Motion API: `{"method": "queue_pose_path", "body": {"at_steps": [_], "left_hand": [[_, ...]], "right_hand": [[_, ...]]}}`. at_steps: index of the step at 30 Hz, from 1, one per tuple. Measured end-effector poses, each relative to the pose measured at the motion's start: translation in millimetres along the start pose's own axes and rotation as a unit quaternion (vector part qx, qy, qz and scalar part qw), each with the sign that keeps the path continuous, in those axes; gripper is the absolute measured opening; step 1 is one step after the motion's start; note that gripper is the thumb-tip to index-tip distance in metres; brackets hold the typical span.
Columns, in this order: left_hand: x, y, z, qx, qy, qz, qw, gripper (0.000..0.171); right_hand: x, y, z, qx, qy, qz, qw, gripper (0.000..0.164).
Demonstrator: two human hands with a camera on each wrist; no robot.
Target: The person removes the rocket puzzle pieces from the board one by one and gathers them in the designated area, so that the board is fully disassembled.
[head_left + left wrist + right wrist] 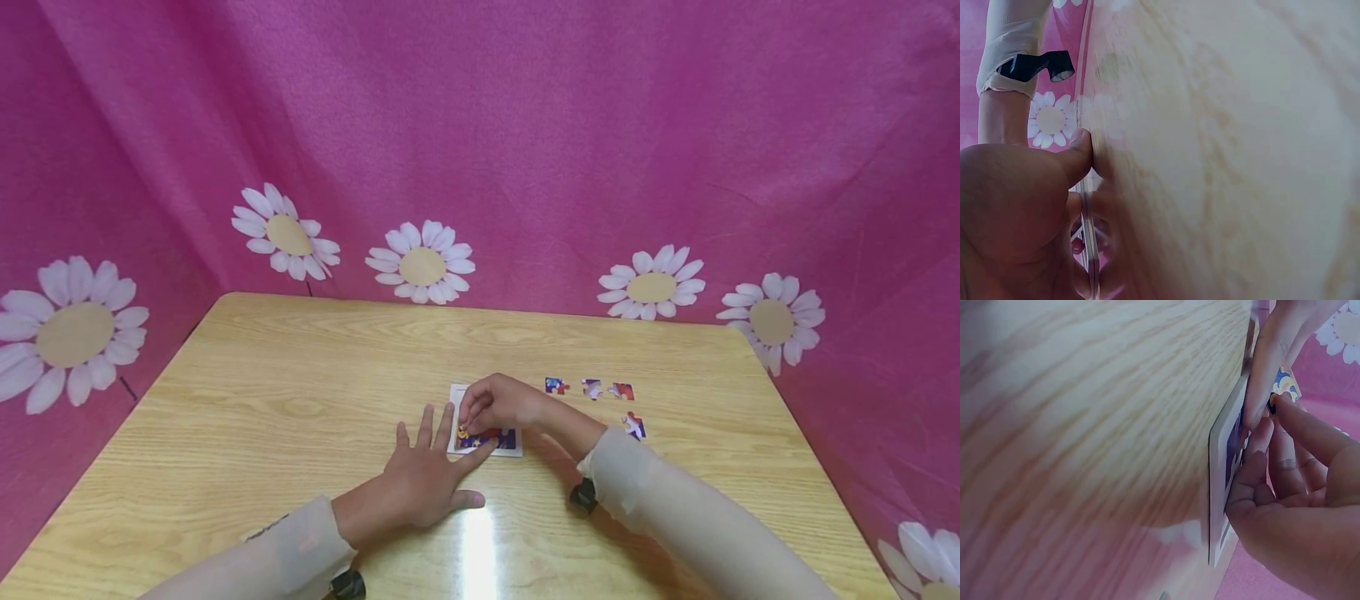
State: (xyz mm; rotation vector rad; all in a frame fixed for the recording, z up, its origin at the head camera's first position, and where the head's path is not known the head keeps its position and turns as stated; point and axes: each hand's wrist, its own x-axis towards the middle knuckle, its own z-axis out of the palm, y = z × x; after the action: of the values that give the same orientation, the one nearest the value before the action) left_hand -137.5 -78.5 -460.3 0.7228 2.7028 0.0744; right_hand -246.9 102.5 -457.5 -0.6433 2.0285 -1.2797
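Observation:
A small jigsaw puzzle in a white-bordered tray (486,452) lies on the table, its lower part filled with a dark blue picture. My left hand (426,479) rests flat with fingers spread, the index finger laid over the tray's lower pieces and the thumb on the wood. Above the tray, my right hand (504,404) bends its fingers down and pinches a puzzle piece (1285,384) with blue and yellow print. That piece is close over the tray's left side. The right hand hides much of the tray's upper part in the head view.
To the right of the tray lie several loose puzzle pieces, among them a blue and red one (556,386), a red and purple one (622,391) and a white and blue one (634,425). A pink curtain (525,150) with daisies stands behind the wooden table (315,367).

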Motion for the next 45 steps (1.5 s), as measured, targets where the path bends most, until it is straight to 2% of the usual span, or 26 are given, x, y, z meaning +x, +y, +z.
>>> {"method": "queue_pose_path", "body": {"at_steps": [11, 16, 23, 45], "left_hand": [[0.4, -0.3, 0.5, 0.003, 0.006, 0.001, 1.0000, 0.073], [0.2, -0.7, 1.6, 0.006, 0.011, 0.002, 0.9999, 0.073], [1.2, -1.1, 2.2, 0.004, 0.009, -0.001, 0.9999, 0.073], [0.9, 0.0, 2.5, 0.003, 0.009, -0.005, 0.9999, 0.074]], "right_hand": [[-1, 0, -2, -0.029, 0.020, 0.008, 0.999, 0.012], [-3, 0, -6, -0.024, 0.030, 0.014, 0.999, 0.015], [-8, 3, -14, -0.052, 0.039, 0.013, 0.998, 0.015], [-50, 20, -37, -0.032, 0.063, 0.020, 0.997, 0.017]]}}
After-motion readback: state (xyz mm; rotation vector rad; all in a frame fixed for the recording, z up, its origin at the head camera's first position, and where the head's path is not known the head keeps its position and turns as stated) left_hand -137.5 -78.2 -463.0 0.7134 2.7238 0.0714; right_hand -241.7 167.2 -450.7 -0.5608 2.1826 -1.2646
